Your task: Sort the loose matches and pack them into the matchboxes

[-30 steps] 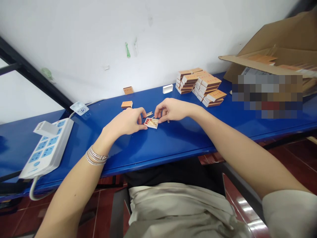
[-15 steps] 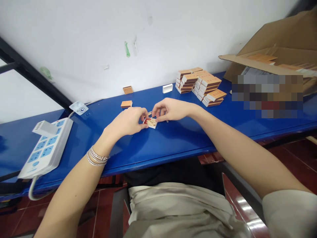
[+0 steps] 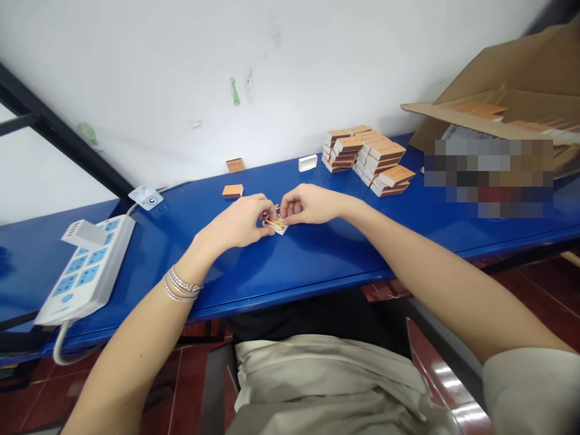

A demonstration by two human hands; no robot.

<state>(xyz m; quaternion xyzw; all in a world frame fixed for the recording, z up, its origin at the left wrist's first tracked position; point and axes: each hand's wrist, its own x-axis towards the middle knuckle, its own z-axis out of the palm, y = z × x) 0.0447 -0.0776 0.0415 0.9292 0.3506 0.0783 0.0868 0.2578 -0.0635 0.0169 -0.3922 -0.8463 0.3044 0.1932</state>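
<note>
A small white matchbox tray [image 3: 281,231] lies on the blue table, filled with red-tipped matches [image 3: 274,224]. My left hand [image 3: 242,220] grips the tray's left end between thumb and fingers. At the tray's right side, my right hand [image 3: 308,204] has its fingertips pinched together on matches at the edge of the pile; how many it holds is hidden. Behind the hands, an orange matchbox sleeve [image 3: 232,191] lies flat. Another orange sleeve [image 3: 235,165] stands against the wall, and a white empty-looking tray [image 3: 307,162] stands on its side.
Stacked matchboxes [image 3: 376,151] rise at the back right. Beside them stands an open cardboard box [image 3: 480,115] with more orange boxes inside. A white power strip [image 3: 90,266] lies at the left, near a pale card [image 3: 145,196]. The table's front edge [image 3: 290,297] runs close to my lap.
My right hand's fingers have closed in and moved onto the right side of the matches. My left hand stays on the tray. The view has shifted slightly.
</note>
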